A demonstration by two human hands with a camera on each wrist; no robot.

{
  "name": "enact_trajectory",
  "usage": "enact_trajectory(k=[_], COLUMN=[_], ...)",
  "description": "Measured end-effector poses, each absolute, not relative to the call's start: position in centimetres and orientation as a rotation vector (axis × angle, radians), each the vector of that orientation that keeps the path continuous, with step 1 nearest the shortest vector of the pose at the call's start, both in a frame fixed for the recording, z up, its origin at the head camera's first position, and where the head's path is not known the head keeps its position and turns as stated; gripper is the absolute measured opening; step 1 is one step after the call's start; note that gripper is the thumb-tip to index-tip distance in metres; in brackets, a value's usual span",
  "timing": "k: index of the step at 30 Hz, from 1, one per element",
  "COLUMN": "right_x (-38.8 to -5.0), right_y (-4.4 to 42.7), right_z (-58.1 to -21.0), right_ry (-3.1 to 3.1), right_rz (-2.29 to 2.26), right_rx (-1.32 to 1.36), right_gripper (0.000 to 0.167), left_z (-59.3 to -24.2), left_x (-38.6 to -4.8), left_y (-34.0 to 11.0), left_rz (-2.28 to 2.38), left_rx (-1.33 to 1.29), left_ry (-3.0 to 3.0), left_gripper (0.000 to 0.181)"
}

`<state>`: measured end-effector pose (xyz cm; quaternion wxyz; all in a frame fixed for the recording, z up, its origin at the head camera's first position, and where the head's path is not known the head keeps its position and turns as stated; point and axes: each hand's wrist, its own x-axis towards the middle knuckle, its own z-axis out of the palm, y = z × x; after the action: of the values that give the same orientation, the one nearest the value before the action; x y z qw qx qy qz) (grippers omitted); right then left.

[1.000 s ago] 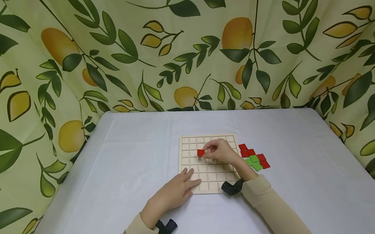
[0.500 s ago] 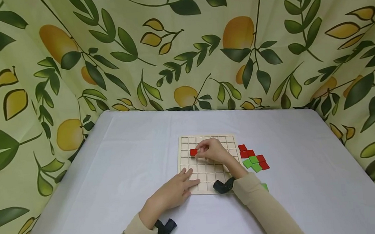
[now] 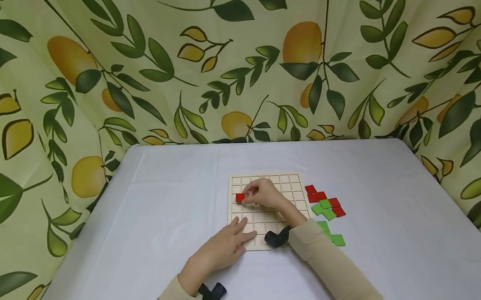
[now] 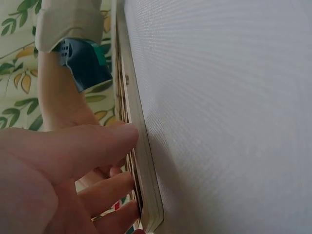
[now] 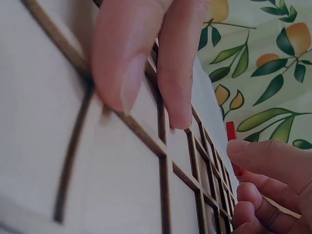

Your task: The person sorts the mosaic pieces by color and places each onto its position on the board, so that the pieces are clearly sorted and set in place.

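Note:
Between thumb and fingertips my right hand (image 3: pixel 265 194) pinches a red square tile (image 3: pixel 240 197) over the left side of a pale wooden grid board (image 3: pixel 296 196). In the right wrist view the tile (image 5: pixel 231 130) stands edge-on by the thumb; whether it touches the board cannot be told. My left hand (image 3: pixel 220 249) rests on the board's near left corner with its fingers spread. Seen from the left wrist, the left thumb (image 4: pixel 97 146) lies against the board's edge (image 4: pixel 146 170), and other fingers lie on its grid side.
Right of the board lie loose red tiles (image 3: pixel 338 211) and green tiles (image 3: pixel 329 214), some overlapping. More green tiles (image 3: pixel 338 240) lie nearer, partly behind the right sleeve (image 3: pixel 329 256). A white cloth (image 3: pixel 175 188) covers the table, and a patterned curtain (image 3: pixel 234 75) hangs behind.
My right hand has moved left across the board, carrying the red tile toward the left edge. Its sleeve has uncovered the nearer green tiles. The left hand has stayed in place.

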<state>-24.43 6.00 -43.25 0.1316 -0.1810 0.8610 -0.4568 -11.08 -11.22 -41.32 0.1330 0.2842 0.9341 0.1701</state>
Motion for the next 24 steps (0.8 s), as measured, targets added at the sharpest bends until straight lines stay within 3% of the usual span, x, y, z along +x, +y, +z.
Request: enact_trajectory(k=[24], right_x=[-24.6], right_y=[4.4], right_z=[-43.2], right_ry=[2.633], right_rz=[-1.152], right_rx=[-0.496], right_gripper=[0.018], left_z=[-41.6], left_x=[-11.1], left_y=[-11.4], left_rz=[0.472], left_rx=[0.894], left_ry=[2.726], left_gripper=[0.042])
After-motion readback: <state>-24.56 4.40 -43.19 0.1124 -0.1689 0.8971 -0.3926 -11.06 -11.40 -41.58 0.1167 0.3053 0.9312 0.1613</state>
